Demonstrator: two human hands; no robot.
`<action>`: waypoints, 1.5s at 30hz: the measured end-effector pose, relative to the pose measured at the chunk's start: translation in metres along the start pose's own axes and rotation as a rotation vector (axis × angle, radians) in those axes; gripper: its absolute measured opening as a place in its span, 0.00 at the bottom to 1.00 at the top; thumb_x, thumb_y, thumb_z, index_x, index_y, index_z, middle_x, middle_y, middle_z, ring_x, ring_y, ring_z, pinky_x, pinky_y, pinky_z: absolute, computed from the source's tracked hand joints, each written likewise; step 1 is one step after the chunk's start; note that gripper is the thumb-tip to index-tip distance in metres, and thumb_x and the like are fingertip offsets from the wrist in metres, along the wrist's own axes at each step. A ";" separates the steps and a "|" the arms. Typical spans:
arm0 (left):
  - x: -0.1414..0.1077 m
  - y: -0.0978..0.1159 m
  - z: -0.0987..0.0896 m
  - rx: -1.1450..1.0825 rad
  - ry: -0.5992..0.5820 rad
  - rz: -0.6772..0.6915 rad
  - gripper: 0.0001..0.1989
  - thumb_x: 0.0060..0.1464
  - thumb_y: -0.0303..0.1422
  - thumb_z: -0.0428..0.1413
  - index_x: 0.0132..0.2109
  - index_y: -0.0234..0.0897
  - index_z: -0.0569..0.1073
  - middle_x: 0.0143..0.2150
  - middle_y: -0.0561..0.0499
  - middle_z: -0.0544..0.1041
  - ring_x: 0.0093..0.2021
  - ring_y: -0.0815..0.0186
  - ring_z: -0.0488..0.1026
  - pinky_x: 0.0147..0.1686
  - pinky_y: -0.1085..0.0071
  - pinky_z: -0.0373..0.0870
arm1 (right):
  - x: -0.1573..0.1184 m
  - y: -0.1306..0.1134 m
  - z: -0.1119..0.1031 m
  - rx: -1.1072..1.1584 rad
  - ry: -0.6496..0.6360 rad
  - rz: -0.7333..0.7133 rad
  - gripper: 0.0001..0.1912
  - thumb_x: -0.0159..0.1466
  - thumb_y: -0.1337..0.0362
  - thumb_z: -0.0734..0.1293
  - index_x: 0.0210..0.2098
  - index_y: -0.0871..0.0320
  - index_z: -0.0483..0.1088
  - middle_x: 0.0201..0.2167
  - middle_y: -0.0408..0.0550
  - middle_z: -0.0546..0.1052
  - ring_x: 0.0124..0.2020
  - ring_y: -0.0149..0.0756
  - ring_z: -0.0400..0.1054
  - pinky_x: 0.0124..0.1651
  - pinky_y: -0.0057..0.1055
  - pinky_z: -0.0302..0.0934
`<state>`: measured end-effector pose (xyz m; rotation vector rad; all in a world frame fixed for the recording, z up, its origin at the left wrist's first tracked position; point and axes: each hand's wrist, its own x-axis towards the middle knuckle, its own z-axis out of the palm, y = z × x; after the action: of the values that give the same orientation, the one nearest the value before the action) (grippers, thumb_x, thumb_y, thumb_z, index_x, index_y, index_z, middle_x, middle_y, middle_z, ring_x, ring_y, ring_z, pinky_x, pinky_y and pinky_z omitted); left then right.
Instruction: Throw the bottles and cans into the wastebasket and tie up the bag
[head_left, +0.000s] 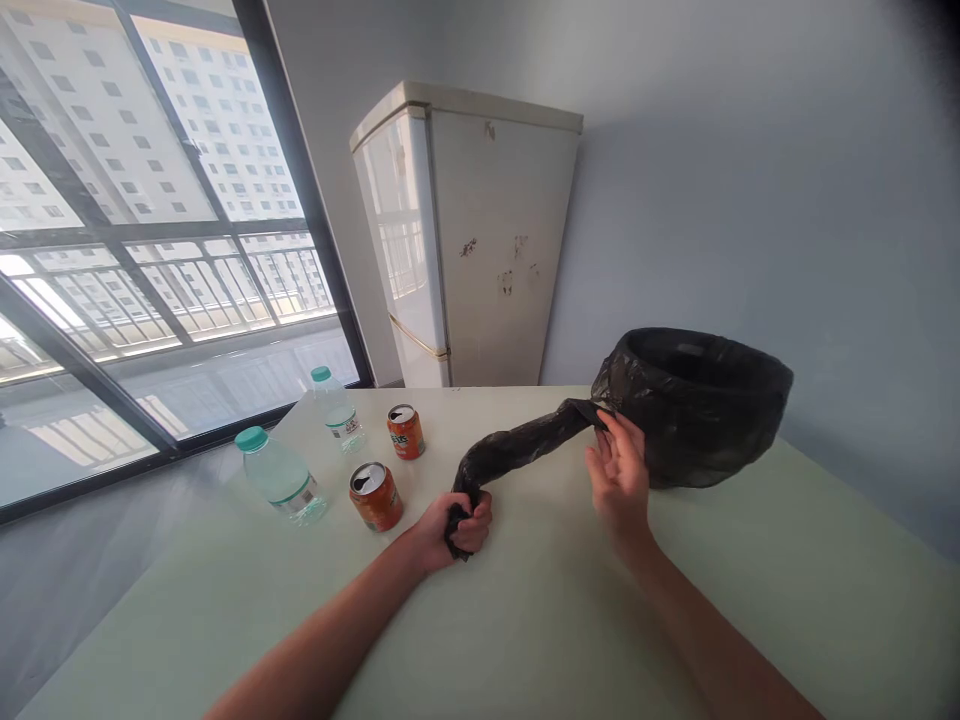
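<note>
A long, twisted black plastic bag (517,447) stretches between my two hands above the table. My left hand (454,530) is a closed fist around its near end, and a crumpled tip pokes out below the fingers. At the far end, the bag meets the fingertips of my right hand (622,475); the fingers are fairly straight, the thumb stands apart, and the exact grip is partly hidden. Just behind my right hand stands a round bin (712,430) covered in black plastic, its mouth facing up. An orange can (377,500) stands left of my left hand.
A second orange can (406,435) and two clear bottles with green caps, a nearer bottle (281,475) and a farther bottle (336,410), stand on the left of the pale green table (510,630). Beyond are a white refrigerator (502,200) and a glass window (172,200).
</note>
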<state>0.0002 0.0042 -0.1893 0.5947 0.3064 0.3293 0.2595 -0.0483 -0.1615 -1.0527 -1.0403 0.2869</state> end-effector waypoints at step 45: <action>-0.008 -0.028 0.020 0.222 -0.410 -0.690 0.10 0.41 0.37 0.60 0.26 0.41 0.65 0.14 0.58 0.50 0.13 0.72 0.42 0.09 0.74 0.37 | -0.076 -0.035 0.048 0.625 -1.135 0.538 0.21 0.61 0.55 0.76 0.52 0.52 0.79 0.63 0.51 0.73 0.66 0.50 0.64 0.70 0.48 0.55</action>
<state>0.0060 -0.0305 -0.1880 0.7186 0.1368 -0.4940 0.1713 -0.0876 -0.1710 -0.5137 -1.4709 1.6708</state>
